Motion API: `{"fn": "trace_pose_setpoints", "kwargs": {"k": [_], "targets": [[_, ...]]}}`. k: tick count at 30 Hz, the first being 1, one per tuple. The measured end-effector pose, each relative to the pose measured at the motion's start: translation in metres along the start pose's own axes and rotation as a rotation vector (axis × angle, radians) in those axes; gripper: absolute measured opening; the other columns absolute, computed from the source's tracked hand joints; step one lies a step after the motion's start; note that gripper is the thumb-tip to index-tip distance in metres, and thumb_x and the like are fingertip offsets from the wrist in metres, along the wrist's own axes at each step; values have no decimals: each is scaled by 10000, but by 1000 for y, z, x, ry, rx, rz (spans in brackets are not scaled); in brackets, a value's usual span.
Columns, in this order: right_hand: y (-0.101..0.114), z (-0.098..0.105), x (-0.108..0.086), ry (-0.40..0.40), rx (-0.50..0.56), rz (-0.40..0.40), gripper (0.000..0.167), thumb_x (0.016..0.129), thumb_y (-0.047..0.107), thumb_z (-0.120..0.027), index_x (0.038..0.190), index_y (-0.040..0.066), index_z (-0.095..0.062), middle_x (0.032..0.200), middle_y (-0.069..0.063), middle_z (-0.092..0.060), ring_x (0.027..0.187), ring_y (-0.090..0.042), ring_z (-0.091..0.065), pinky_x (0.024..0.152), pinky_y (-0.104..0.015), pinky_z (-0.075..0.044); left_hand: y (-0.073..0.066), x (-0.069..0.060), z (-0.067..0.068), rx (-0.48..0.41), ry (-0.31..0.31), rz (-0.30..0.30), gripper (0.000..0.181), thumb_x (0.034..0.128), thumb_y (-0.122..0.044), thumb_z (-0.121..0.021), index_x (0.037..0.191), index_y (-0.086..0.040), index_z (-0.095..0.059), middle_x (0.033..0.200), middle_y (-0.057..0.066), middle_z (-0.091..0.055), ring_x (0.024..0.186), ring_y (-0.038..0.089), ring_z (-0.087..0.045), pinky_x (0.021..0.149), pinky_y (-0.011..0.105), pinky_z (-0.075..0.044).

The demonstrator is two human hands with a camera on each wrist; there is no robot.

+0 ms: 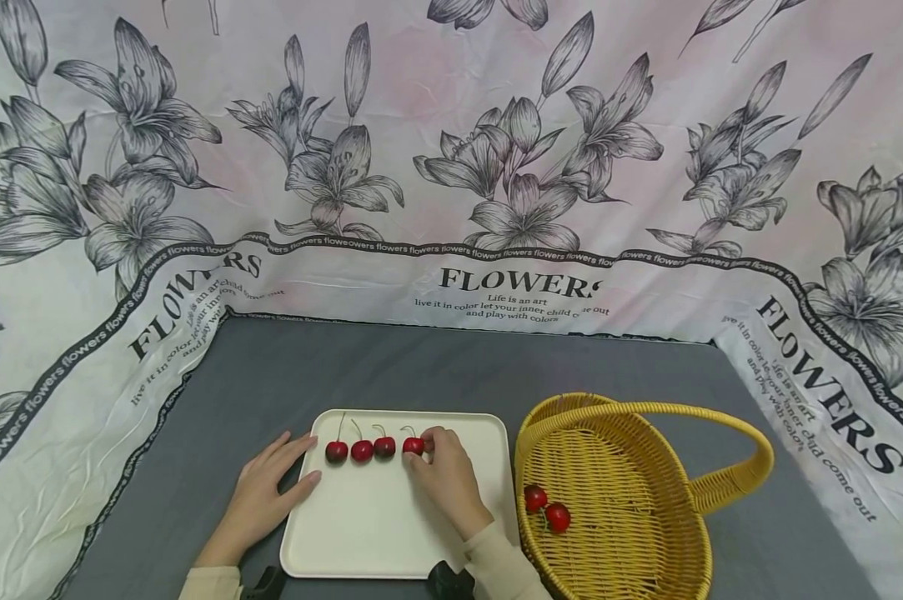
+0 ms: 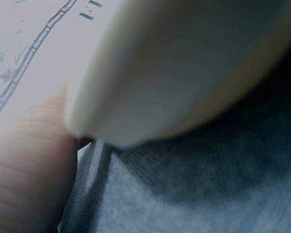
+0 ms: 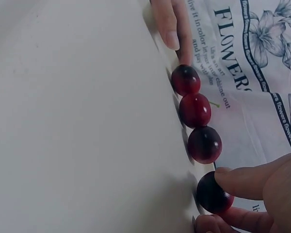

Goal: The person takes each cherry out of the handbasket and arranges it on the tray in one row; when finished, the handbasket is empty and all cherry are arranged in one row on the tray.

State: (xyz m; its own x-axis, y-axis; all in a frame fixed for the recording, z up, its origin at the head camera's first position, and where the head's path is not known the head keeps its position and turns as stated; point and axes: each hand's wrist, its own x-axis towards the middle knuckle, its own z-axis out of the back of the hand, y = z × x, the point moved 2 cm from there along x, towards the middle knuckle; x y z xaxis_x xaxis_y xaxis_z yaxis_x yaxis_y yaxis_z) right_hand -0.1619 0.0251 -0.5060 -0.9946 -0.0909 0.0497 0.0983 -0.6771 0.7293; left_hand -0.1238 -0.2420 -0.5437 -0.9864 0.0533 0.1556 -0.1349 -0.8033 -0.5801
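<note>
A cream tray (image 1: 368, 533) lies on the grey cloth, with a row of cherries along its far side. From the left stand one cherry (image 1: 336, 452), a second cherry (image 1: 362, 451) and a third cherry (image 1: 384, 447), close together. My right hand (image 1: 447, 479) pinches a fourth cherry (image 3: 211, 191) between thumb and fingers, a small gap to their right. Its stem points up. My left hand (image 1: 259, 496) rests with extended fingers and thumb against the tray's left rim. The left wrist view shows a blurred finger (image 2: 29, 170) beside the pale rim (image 2: 131, 97).
Right of the tray stands a yellow woven basket (image 1: 609, 467) with a tall handle (image 1: 729, 479). Inside, two red cherries (image 1: 557, 517) sit by its left wall. A floral cloth (image 1: 511, 287) rises behind and frames the grey surface (image 1: 421, 358).
</note>
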Motion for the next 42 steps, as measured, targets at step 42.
{"fn": "trace_pose_setpoints", "kwargs": {"k": [42], "targets": [[-35, 195, -61, 333, -367, -109, 56, 894, 29, -591, 942, 49, -611, 642, -7, -520, 541, -152, -416, 500, -276, -345, 0, 1, -1, 5, 19, 12, 573, 889, -483, -633, 1365, -179, -537, 1379, 129, -539, 1367, 396, -323, 993, 671, -213]]}}
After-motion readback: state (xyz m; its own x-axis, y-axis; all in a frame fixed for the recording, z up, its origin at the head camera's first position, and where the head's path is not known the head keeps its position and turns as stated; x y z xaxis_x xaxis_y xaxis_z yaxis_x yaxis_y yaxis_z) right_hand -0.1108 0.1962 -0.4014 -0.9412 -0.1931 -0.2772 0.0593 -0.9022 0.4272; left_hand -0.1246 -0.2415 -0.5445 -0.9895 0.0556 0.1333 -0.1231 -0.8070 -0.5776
